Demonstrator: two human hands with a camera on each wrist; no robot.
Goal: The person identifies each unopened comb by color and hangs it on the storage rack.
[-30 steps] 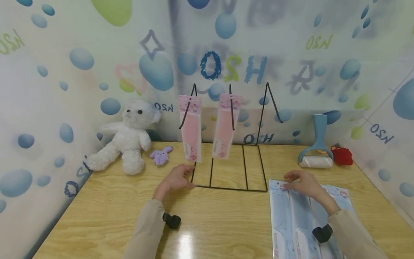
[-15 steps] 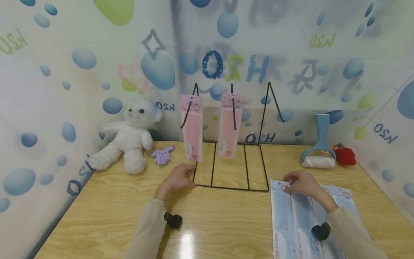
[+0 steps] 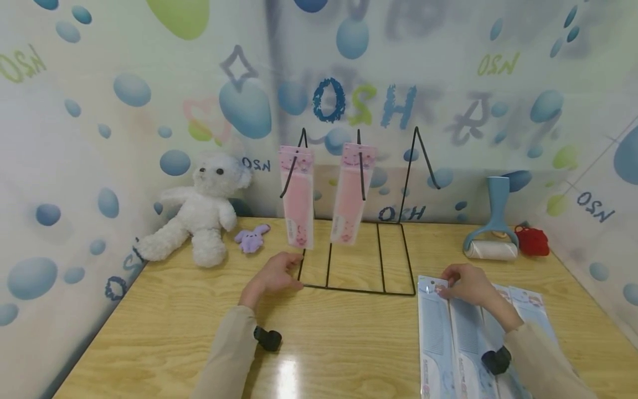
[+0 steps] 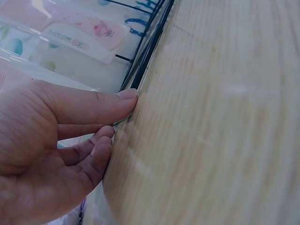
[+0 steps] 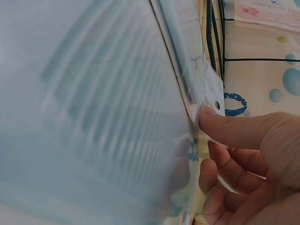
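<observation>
My left hand point(image 3: 275, 272) holds the front left corner of a black wire display rack point(image 3: 359, 291), thumb on the front wire and fingers bent by the side. In the left wrist view, the thumb of that hand point(image 4: 70, 117) meets the dark wire close over the table. My right hand point(image 3: 466, 285) pinches the top end of the leftmost blue packaged comb point(image 3: 432, 327), one of several lying side by side at the right. In the right wrist view, the thumb lies against the clear package point(image 5: 213, 93). Pink packaged combs point(image 3: 297, 199) hang on the rack's left and middle hooks.
The rack's right hook point(image 3: 427, 158) carries nothing. A white teddy bear point(image 3: 206, 210) and a small purple plush point(image 3: 251, 238) sit at the back left. At the back right stand a blue-handled lint roller point(image 3: 493, 238) and a red item point(image 3: 532, 241). A printed curtain closes the back.
The right thumb and fingers have come closer together on the top end of the blue comb package. The pink packages on the middle hook sway slightly. The left hand stays at the rack corner.
</observation>
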